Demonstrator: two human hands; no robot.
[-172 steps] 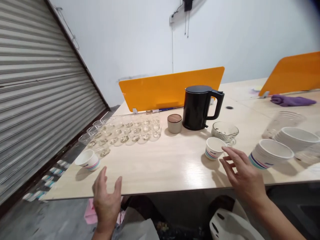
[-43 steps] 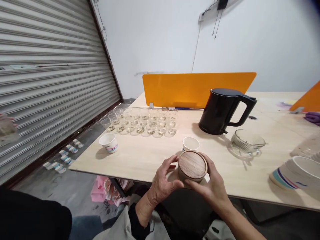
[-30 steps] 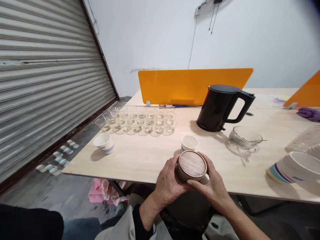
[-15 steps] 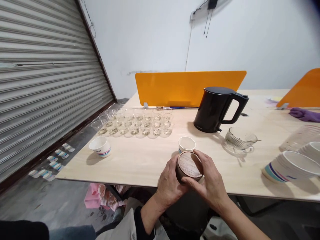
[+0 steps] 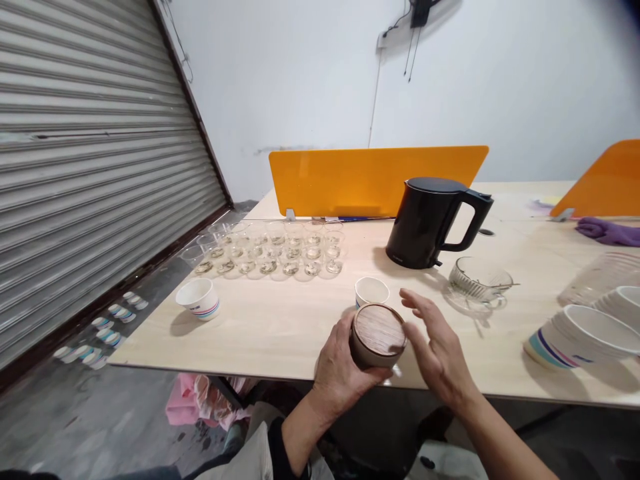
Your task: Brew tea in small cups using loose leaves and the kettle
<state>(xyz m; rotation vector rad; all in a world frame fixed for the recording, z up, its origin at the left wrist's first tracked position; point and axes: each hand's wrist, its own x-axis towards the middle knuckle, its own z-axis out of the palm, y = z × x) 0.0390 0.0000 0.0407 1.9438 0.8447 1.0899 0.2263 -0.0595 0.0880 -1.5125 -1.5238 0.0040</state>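
Note:
My left hand [image 5: 340, 363] is wrapped round a small round canister [image 5: 379, 333] with a pale wooden lid, held over the table's front edge. The lid sits on the canister, facing up. Just to the right, my right hand [image 5: 440, 353] is apart from the canister, its fingers spread and nothing in them. Behind the canister stands a white paper cup [image 5: 371, 291], partly covered by it. A glass cup [image 5: 480, 279] on a glass saucer, with a thin stick or spoon in it, is beyond my right hand.
A black electric kettle [image 5: 425, 223] stands near the orange divider [image 5: 375, 177]. Rows of clear cups [image 5: 270, 250] with bits in the bottom fill the left back. One paper cup [image 5: 199, 299] is at the left; stacked paper cups [image 5: 575, 337] lie at the right. A purple cloth [image 5: 607, 232] is farther back.
My right hand has let go of the canister and moved to the right, its fingers opening. My left hand still holds the canister. The view has tilted slightly.

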